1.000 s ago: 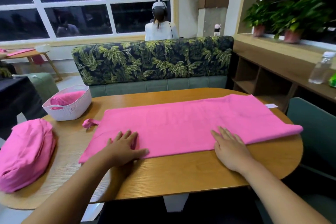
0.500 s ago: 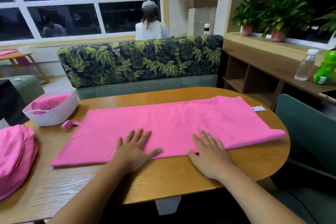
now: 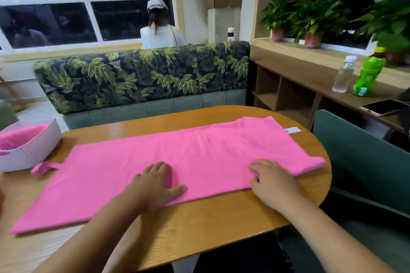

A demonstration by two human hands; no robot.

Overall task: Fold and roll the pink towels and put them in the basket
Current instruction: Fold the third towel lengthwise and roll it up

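**Pink towel, folded into a long band, on wooden table**

Pink towel (image 3: 199, 155) – lay flat across the table (image 3: 221, 228), running from the near left corner to the right edge, where its end just overhung. A hanging loop (image 3: 43, 167) stuck out of its left end; a white label (image 3: 292, 130) showed at its far right corner.

Left hand (image 3: 155, 184) – rested on the towel's near edge about mid-length, fingers bent down onto the cloth, thumb stretched flat. A small ridge of cloth stood between fingers and thumb; whether it was gripped could not be told.

Right hand (image 3: 273, 182) – sat on the near edge towards the right end, fingers curled, pinching a fold of the towel.

Basket (image 3: 28, 146) – white, perforated, at the table's left edge, just beside the loop, with pink cloth (image 3: 17, 137) inside.

Surroundings – a palm-print sofa (image 3: 142, 77) stood past the far edge, with a person (image 3: 162, 35) seated behind it, back turned. A green chair (image 3: 359, 157) stood at the right edge. On the side counter (image 3: 310, 77) were a clear bottle (image 3: 343, 75), a green bottle (image 3: 368, 73) and a phone (image 3: 383, 106). Potted plants (image 3: 310, 20) lined the sill.
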